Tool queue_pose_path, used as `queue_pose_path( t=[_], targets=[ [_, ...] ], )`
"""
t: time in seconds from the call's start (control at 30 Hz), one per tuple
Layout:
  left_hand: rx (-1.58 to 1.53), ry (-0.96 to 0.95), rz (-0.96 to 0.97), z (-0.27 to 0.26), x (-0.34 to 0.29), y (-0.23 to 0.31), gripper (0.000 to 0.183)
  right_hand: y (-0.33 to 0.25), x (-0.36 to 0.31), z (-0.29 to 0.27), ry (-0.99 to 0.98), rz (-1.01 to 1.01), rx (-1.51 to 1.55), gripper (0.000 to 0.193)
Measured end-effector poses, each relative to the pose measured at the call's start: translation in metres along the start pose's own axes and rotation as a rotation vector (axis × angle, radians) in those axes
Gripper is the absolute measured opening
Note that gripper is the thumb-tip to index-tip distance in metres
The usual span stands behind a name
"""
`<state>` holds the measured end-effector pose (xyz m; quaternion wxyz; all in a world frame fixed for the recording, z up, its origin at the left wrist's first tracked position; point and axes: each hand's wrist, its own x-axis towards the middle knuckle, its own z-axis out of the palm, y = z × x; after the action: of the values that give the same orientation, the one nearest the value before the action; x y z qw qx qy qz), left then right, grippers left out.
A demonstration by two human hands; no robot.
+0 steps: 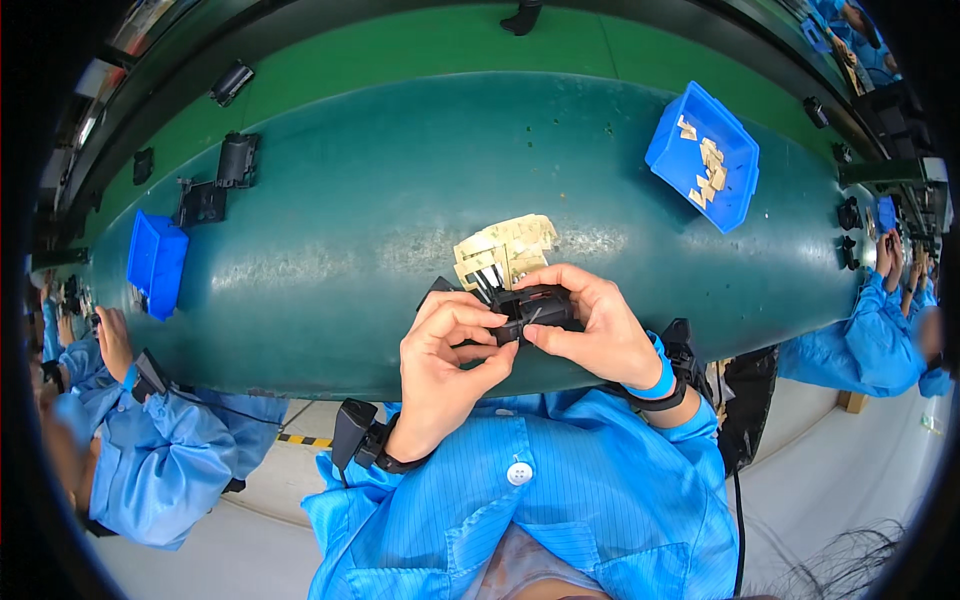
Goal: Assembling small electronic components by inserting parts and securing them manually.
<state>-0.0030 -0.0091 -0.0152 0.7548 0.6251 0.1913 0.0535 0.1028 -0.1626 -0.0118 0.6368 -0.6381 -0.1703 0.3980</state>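
Note:
Near the front edge of the green table, both hands hold a black plastic part (540,306) between them. My left hand (445,350) pinches its left side, thumb and forefinger close together. From the right, my right hand (598,325) wraps round the part, its thumb on the near side and fingers over the top. Just beyond lies a pile of cream paper pieces (512,245) with small dark strips on it, partly hidden by the hands. Another black piece shows beside my left fingers; whether it joins the held part I cannot tell.
A blue bin (737,180) with cream paper pieces stands at the far right. Another blue bin (157,262) is on the left, near several black plastic parts (238,160). Co-workers in blue sit to the left and right, one with a hand (114,343) at the table edge.

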Motion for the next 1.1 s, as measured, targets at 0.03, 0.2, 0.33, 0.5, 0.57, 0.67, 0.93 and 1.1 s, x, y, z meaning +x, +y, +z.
queue_pose_path(
  t=[0.03, 0.2, 0.33, 0.5, 0.57, 0.67, 0.93, 1.1],
  targets=[
    [-0.005, -0.001, -0.001, 0.000, 0.000, 0.000, 0.029, 0.000, 0.000, 0.000, 0.003, -0.003, -0.006, 0.037],
    [-0.024, -0.013, -0.009, -0.001, 0.001, -0.003, 0.028, -0.001, 0.001, -0.001, 0.006, 0.008, -0.013, 0.036],
    [-0.036, -0.018, -0.007, -0.001, 0.001, -0.003, 0.027, -0.004, 0.000, 0.001, -0.006, 0.029, -0.022, 0.037],
    [-0.045, -0.018, -0.011, -0.001, 0.002, -0.004, 0.027, -0.003, 0.002, 0.001, 0.016, 0.032, 0.014, 0.035],
    [-0.066, -0.013, -0.006, 0.000, 0.002, -0.004, 0.027, -0.002, 0.001, 0.001, 0.029, 0.044, 0.018, 0.035],
    [-0.080, -0.015, 0.002, -0.001, 0.001, -0.007, 0.025, 0.001, 0.001, 0.001, 0.037, 0.023, 0.008, 0.035],
    [-0.218, -0.037, -0.051, -0.005, 0.001, -0.017, 0.027, 0.001, -0.001, 0.006, 0.047, 0.046, -0.072, 0.035],
    [-0.233, -0.040, -0.086, -0.005, 0.003, -0.014, 0.022, 0.000, -0.001, 0.001, -0.014, 0.113, 0.081, 0.037]
  ],
)
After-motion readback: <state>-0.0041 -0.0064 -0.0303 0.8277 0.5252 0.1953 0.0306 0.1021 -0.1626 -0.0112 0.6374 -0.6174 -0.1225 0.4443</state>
